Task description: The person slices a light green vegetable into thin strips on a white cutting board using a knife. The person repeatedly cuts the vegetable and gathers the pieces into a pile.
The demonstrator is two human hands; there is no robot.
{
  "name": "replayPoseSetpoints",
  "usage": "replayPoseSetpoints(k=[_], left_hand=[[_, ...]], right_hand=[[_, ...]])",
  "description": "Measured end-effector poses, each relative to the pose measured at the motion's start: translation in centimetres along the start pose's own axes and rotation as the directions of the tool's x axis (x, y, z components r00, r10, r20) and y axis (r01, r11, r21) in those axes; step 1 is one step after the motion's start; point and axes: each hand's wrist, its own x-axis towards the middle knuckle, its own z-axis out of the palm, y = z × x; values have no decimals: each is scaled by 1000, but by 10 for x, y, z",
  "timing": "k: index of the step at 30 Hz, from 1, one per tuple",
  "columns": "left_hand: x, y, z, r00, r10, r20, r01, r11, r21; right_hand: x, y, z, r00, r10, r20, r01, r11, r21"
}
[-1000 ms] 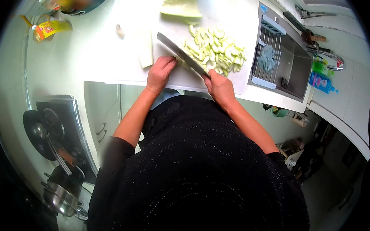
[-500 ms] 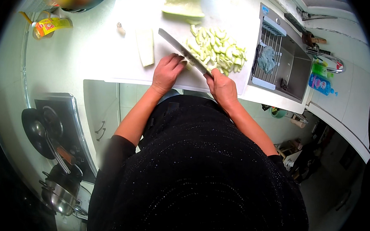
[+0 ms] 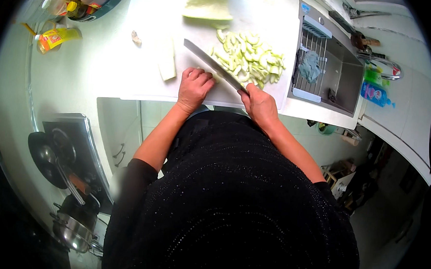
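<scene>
My right hand [image 3: 262, 105] grips the handle of a kitchen knife [image 3: 214, 65]. Its long blade slants up and left across the white cutting board [image 3: 135, 84]. Fingers curled, my left hand [image 3: 194, 88] presses on a small gourd piece [image 3: 217, 78] beside the blade; the hand and knife hide most of that piece. To the right of the blade lies a heap of pale green gourd slices [image 3: 251, 56]. A long peeled gourd strip [image 3: 167, 66] rests left of the knife. At the board's far side lies a larger gourd chunk [image 3: 207, 7].
A small brownish scrap [image 3: 136, 39] lies at the board's left. Farther left are a yellow-labelled bottle [image 3: 57, 38] and a tray of bottles [image 3: 107, 7]. The sink [image 3: 340, 73] with a rack and blue cloth [image 3: 310, 66] is right. A stove [image 3: 86, 142] with pans stands lower left.
The view has shifted slightly, bringing the tray of bottles more into sight. My left hand sits a little lower, its fingers curled more. The knife stays in my right hand.
</scene>
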Motion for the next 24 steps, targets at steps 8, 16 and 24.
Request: replayPoseSetpoints(k=[8,16,24], left_hand=[[-4,-4,9,999,3,-32,-1,999,43],[-6,-10,13,999,10,-40,-10,1000,13],[17,-1,19,990,-61,-124,60,998,-6]], right_hand=[[-7,-3,3,1000,-24,18,24,1000,-17],[5,-2,23,996,14,91,-15,1000,9],[18,3,17,992,65,-107,-63,998,29]])
